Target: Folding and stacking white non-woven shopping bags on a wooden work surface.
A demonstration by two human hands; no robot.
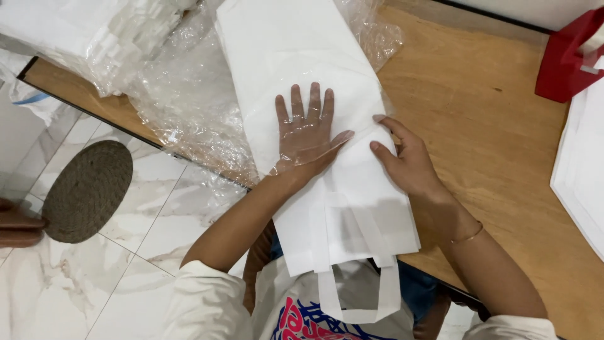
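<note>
L hand [306,135] flat, open on white bag [314,69]; R hand [406,160] pinching its edge w/ fingertips.

Matt white non-woven cloth bag [314,82] lies on a smooth wooden table [491,151]; crinkled glossy clear plastic wrap [189,107] sits upper left; a thin transparent plastic glove covers the left hand [306,135].

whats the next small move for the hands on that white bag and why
Probably slide the right hand a little further along the edge of the white fabric bag with looped handles. The left hand, in a clear thin plastic glove, lies flat on the bag and pins it to the wooden table, while the right fingertips sit at the bag's side edge.
</note>
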